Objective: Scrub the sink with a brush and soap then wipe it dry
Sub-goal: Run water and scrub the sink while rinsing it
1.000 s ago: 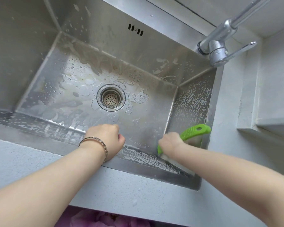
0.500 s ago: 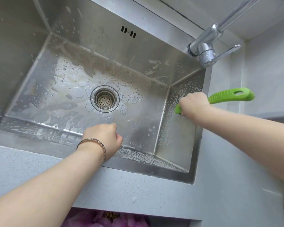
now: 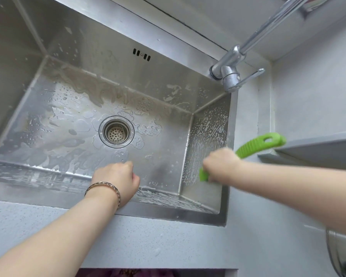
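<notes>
Against the sink's (image 3: 206,136) right wall, the right grip (image 3: 221,164) curls round the green brush (image 3: 260,143).

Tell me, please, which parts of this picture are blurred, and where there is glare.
Head view: the right hand and the green brush are motion-blurred; the left hand and the drain are sharp. Head view again: the faucet carries bright highlights; the sink looks skewed by the wide lens.

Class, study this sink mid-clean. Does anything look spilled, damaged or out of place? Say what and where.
Nothing stands out. White suds streak the right wall of the sink, beside the green brush gripped in the right hand, and water pools around the drain strainer. Both fit a scrub under way. No dents or cracks show.
</notes>
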Tool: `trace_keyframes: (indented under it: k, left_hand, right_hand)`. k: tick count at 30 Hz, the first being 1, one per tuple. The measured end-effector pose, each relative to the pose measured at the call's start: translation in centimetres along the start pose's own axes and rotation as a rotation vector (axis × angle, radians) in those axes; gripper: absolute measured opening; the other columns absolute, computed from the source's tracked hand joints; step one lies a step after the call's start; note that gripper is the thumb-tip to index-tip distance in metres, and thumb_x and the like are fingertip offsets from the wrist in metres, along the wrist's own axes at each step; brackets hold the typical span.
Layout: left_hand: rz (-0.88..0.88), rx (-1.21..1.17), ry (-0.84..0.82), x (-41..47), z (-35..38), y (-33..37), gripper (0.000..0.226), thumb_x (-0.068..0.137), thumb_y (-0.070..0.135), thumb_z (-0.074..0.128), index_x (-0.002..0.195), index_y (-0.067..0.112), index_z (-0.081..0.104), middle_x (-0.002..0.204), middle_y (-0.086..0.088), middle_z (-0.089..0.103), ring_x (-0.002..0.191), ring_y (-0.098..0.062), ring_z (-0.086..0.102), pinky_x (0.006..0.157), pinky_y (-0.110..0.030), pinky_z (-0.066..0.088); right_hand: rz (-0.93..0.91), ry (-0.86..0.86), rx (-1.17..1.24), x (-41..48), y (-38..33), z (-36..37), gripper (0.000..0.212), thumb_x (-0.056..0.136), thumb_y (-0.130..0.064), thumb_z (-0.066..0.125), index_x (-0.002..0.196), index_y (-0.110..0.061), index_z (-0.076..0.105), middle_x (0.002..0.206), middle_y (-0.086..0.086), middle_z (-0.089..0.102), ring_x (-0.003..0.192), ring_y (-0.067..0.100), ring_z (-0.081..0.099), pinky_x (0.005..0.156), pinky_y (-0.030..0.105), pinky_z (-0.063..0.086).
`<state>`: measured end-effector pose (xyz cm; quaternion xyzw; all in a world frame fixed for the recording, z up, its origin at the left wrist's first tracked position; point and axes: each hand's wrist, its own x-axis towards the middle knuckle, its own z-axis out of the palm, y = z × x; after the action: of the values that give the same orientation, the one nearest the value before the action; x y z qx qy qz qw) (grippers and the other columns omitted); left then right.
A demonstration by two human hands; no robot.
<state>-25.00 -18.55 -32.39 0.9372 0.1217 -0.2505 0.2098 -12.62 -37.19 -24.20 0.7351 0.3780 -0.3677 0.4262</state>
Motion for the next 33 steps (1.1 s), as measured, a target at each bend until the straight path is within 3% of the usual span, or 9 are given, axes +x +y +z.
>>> trace_keyframes:
  k: [2, 4, 7, 12, 15, 19, 22, 28, 33]
  left_hand:
    - [-0.007, 0.0, -0.003, 0.1, 0.0, 0.0, 0.021, 0.093, 0.03, 0.035, 0.097, 0.019, 0.052, 0.106, -0.001, 0.063, 0.098, -0.024, 0.058, 0.072, -0.028, 0.04]
    - [-0.007, 0.006, -0.004, 0.0, -0.1, 0.0, 0.021, 0.093, 0.03, 0.035, 0.098, 0.02, 0.052, 0.106, -0.001, 0.063, 0.098, -0.024, 0.058, 0.073, -0.028, 0.041]
    - [0.01, 0.001, -0.003, 0.0, -0.1, 0.1, 0.02, 0.092, 0.03, 0.034, 0.098, 0.02, 0.051, 0.105, 0.0, 0.063, 0.098, -0.023, 0.058, 0.073, -0.028, 0.041]
    - [0.014, -0.006, 0.001, 0.0, 0.0, 0.1, 0.019, 0.093, 0.029, 0.035, 0.097, 0.019, 0.051, 0.102, -0.001, 0.063, 0.095, -0.023, 0.058, 0.072, -0.029, 0.042]
    - [0.013, -0.007, 0.008, 0.0, 0.0, 0.1, 0.019, 0.093, 0.028, 0.036, 0.098, 0.018, 0.051, 0.102, -0.002, 0.064, 0.095, -0.024, 0.058, 0.07, -0.029, 0.041]
    - [0.001, -0.012, -0.004, 0.0, 0.0, 0.2, 0.019, 0.092, 0.028, 0.037, 0.096, 0.019, 0.052, 0.101, -0.003, 0.064, 0.094, -0.025, 0.057, 0.069, -0.029, 0.039]
    - [0.001, -0.015, -0.005, 0.0, 0.1, 0.1, 0.018, 0.092, 0.027, 0.037, 0.096, 0.018, 0.053, 0.098, -0.003, 0.064, 0.091, -0.025, 0.057, 0.069, -0.029, 0.041]
    - [-0.003, -0.008, 0.03, -0.1, 0.2, 0.1, 0.018, 0.092, 0.029, 0.038, 0.097, 0.02, 0.053, 0.098, -0.001, 0.064, 0.092, -0.024, 0.057, 0.069, -0.029, 0.039]
    - [-0.002, 0.02, 0.049, 0.0, 0.5, 0.0, 0.019, 0.092, 0.029, 0.038, 0.097, 0.021, 0.054, 0.094, 0.0, 0.065, 0.09, -0.024, 0.059, 0.066, -0.028, 0.037]
  right_hand:
    - [0.137, 0.111, -0.021, 0.8, 2.5, -1.4, 0.02, 0.092, -0.021, 0.05, 0.104, -0.011, 0.063, 0.112, 0.006, 0.065, 0.104, 0.025, 0.062, 0.071, 0.028, 0.042]
    - [0.058, 0.133, -0.023, 0.2, 1.2, -0.6, 0.021, 0.093, -0.018, 0.049, 0.106, -0.01, 0.063, 0.113, 0.007, 0.065, 0.106, 0.025, 0.062, 0.075, 0.029, 0.045]
    - [-0.224, -0.096, -0.026, -2.0, -3.7, 0.9, 0.023, 0.091, -0.02, 0.055, 0.109, -0.009, 0.063, 0.116, 0.009, 0.064, 0.108, 0.026, 0.061, 0.076, 0.029, 0.044]
    - [-0.135, -0.191, -0.009, 2.2, 0.3, -1.5, 0.041, 0.082, -0.047, 0.065, 0.114, -0.021, 0.065, 0.109, -0.001, 0.066, 0.1, 0.024, 0.063, 0.069, 0.026, 0.042]
    - [-0.3, -0.312, -0.091, 4.1, -1.8, -0.3, 0.039, 0.079, -0.049, 0.066, 0.112, -0.027, 0.068, 0.091, -0.008, 0.062, 0.085, 0.021, 0.06, 0.058, 0.022, 0.041]
    - [-0.264, -0.21, 0.006, 5.9, -2.0, 0.8, 0.041, 0.082, -0.048, 0.063, 0.117, -0.026, 0.064, 0.109, -0.006, 0.067, 0.096, 0.021, 0.063, 0.065, 0.024, 0.043]
    - [-0.379, -0.307, 0.055, 5.2, -1.4, 0.9, 0.036, 0.08, -0.044, 0.067, 0.113, -0.029, 0.069, 0.101, -0.009, 0.068, 0.08, 0.017, 0.057, 0.053, 0.019, 0.039]
    - [-0.434, -0.429, 0.157, 6.1, -0.5, 1.2, 0.037, 0.078, -0.041, 0.071, 0.112, -0.027, 0.069, 0.116, -0.01, 0.066, 0.102, 0.016, 0.062, 0.089, 0.027, 0.05]
    - [-0.396, -0.32, 0.131, 10.5, -3.9, 3.4, 0.043, 0.083, -0.046, 0.064, 0.12, -0.024, 0.065, 0.119, -0.008, 0.065, 0.101, 0.02, 0.063, 0.08, 0.031, 0.051]
